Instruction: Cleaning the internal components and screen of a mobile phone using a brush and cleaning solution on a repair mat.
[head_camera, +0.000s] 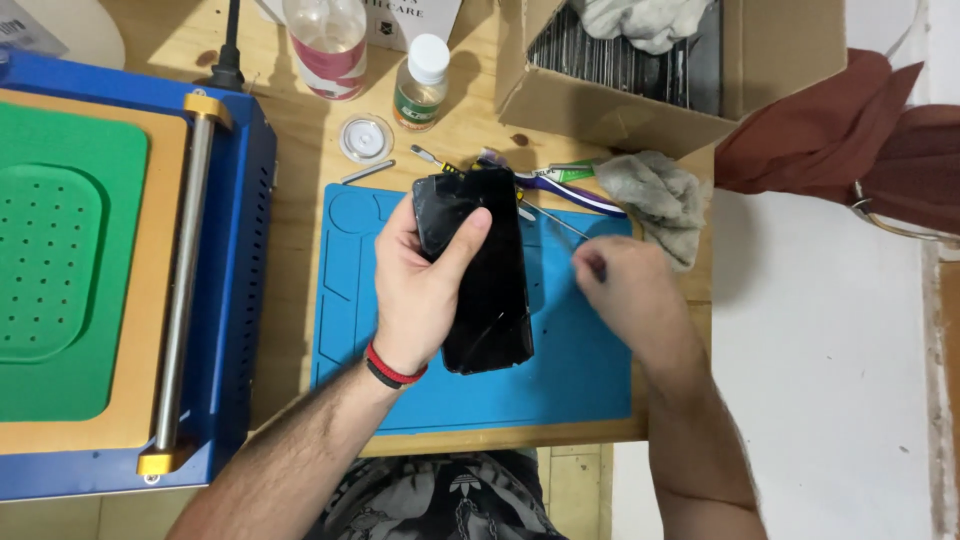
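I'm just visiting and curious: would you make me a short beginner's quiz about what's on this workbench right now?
1. True or false: the left hand holds the black phone.
2. What colour is the mat under the phone?
3. Which lies nearest the right hand: (a) the grey rag, (b) the cardboard box, (c) the blue machine?

Key: 1 true; 2 blue; 3 a.

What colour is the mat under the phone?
The mat is bright blue, seen best in the head view, lying on the wooden table.
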